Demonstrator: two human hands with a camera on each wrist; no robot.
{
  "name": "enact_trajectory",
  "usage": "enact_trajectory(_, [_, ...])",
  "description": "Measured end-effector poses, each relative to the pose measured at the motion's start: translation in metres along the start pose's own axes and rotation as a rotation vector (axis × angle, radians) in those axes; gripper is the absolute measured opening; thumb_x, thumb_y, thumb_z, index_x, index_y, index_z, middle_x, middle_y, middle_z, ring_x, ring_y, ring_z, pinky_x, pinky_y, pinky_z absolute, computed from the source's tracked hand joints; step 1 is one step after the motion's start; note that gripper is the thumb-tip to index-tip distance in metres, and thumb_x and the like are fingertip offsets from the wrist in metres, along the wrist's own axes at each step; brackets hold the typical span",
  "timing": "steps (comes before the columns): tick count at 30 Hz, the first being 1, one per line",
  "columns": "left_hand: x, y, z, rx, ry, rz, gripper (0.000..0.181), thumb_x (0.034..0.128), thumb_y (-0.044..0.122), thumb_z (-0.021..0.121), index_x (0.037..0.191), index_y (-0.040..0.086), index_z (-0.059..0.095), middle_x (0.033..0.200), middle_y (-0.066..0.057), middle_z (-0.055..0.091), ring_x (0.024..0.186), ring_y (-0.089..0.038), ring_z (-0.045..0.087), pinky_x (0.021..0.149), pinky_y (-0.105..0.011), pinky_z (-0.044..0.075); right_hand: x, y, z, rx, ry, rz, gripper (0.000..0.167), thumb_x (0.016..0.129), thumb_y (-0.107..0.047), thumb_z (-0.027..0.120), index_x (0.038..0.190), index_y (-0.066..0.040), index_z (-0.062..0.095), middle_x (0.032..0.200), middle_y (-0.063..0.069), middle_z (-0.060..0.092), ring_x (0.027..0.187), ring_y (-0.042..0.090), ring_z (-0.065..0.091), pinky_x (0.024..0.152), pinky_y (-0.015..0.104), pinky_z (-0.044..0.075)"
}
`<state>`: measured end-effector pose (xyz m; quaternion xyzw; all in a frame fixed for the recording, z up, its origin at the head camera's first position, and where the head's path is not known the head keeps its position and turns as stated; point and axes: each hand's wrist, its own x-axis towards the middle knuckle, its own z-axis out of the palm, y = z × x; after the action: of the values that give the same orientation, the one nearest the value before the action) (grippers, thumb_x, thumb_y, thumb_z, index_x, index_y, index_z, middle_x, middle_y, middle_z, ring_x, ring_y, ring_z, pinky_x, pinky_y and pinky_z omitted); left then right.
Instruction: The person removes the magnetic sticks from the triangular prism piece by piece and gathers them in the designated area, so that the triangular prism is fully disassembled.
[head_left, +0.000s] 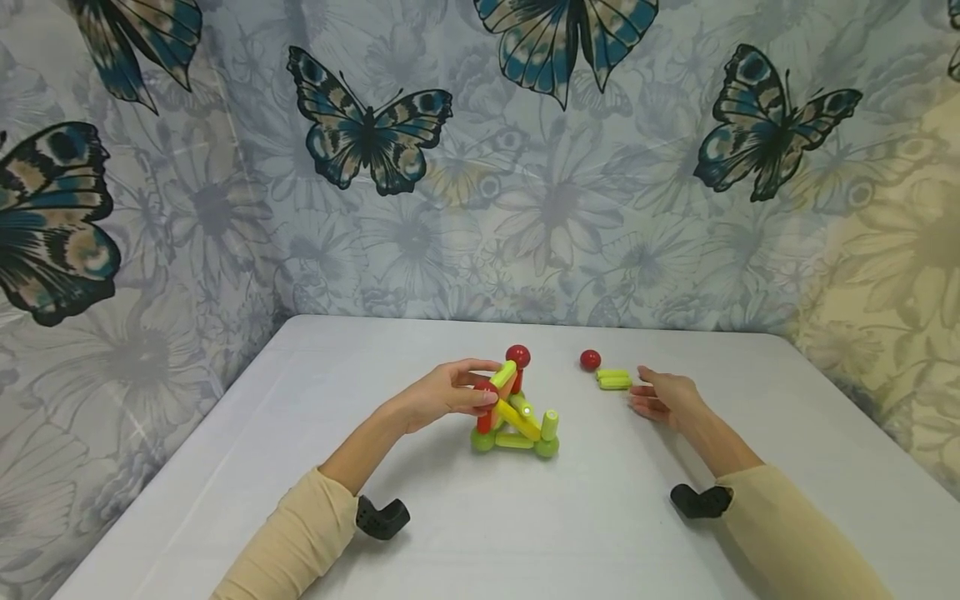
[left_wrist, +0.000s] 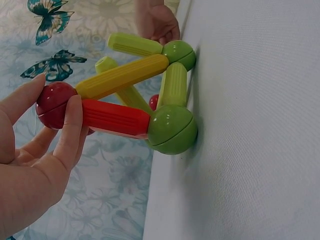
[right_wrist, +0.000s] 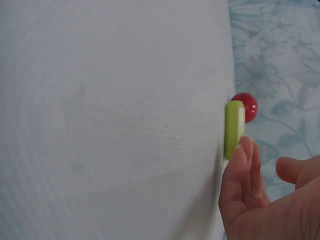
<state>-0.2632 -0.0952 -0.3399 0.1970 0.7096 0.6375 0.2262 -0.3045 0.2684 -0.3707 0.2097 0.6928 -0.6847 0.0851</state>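
Head view: my left hand [head_left: 448,390] pinches a red ball [left_wrist: 52,102] of the rod frame [head_left: 519,422] on the table [head_left: 570,521]; right hand [head_left: 672,400] fingers loose, near lime rods [head_left: 615,384]. Probably light, stiff, slick-balled; I'd grip ribbed red rod [left_wrist: 117,119].

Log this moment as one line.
left hand: grips red ball on ball-stick model | right hand: by loose lime sticks, contact unclear | spare red ball: on table, beyond sticks

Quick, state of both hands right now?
Left hand: holding a red ball on the stick-and-ball frame.
Right hand: open, beside the yellow-green sticks.
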Motion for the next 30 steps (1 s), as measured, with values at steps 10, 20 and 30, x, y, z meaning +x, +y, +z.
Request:
enact_trajectory(10, [-0.003,-0.001,-0.002,0.003,-0.014,0.016,0.051,0.0932,0.012,0.063,0.141,0.007,0.045,0.122,-0.014,0.056,0.103,-0.024,0.061,0.091,-0.038,0.050,-0.012,-0.004,0.000,0.162,-0.257,-0.152,0.066,0.098,-0.039,0.050,0.142,0.006,0.029,0.087,0.000,0.063,0.078,0.010,0.065,0.077,0.023,0.054])
enact_trajectory(20, [-0.003,-0.001,0.000,-0.016,-0.008,0.000,0.050,0.0928,0.010,0.063,0.139,0.006,0.046,0.126,-0.015,0.053,0.108,-0.024,0.058,0.092,-0.039,0.049,-0.025,-0.007,0.004,0.433,-0.580,-0.208,0.030,0.100,-0.034,0.046,0.108,-0.009,0.060,0.098,0.007,0.060,0.090,0.019,0.063,0.088,0.031,0.051])
enact_trajectory(30, [0.000,-0.002,-0.001,-0.009,-0.012,0.007,0.051,0.0923,0.011,0.064,0.139,0.006,0.046,0.123,-0.015,0.054,0.105,-0.024,0.059,0.090,-0.037,0.050,-0.041,-0.011,0.031,0.240,-0.872,-0.343,0.039,0.106,-0.034,0.027,0.125,-0.006,0.045,0.109,0.009,0.060,0.104,0.024,0.060,0.096,0.037,0.046])
